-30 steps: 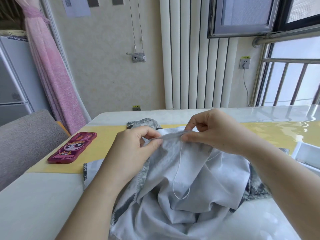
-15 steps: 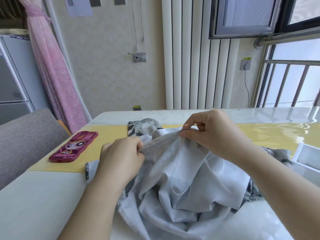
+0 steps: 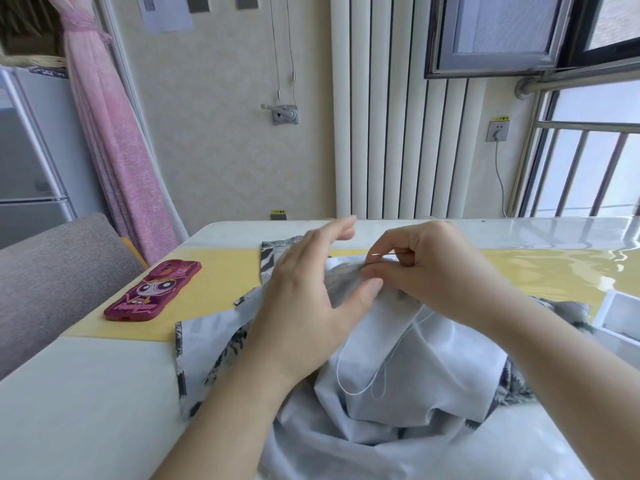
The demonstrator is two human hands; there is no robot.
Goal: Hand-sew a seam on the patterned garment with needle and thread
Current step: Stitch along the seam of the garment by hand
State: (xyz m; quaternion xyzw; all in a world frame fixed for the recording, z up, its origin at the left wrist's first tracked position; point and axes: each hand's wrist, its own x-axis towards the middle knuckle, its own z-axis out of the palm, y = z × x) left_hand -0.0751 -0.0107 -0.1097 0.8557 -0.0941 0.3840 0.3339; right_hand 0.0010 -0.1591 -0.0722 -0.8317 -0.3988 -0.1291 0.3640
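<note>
The patterned garment (image 3: 398, 403) lies bunched on the table, its pale grey-white inside showing and its dark pattern along the edges. My right hand (image 3: 426, 271) pinches a thin needle (image 3: 384, 255) and a raised fold of the cloth near the seam. A white thread (image 3: 367, 382) hangs from that fold in a loop over the fabric. My left hand (image 3: 311, 303) is spread over the cloth, its fingers straight and lifted, its thumb lying against the fold just left of my right hand.
A dark pink cartoon phone case (image 3: 152, 291) lies on the yellow mat (image 3: 207, 289) at the left. A white tray (image 3: 620, 313) sits at the table's right edge. A grey cushion (image 3: 52, 271) is beside the table on the left. A radiator and wall stand behind.
My left hand has let go of the fabric edge it was pinching and opened its fingers, moving up and right toward the fold. My right hand stays on the needle and fold.
</note>
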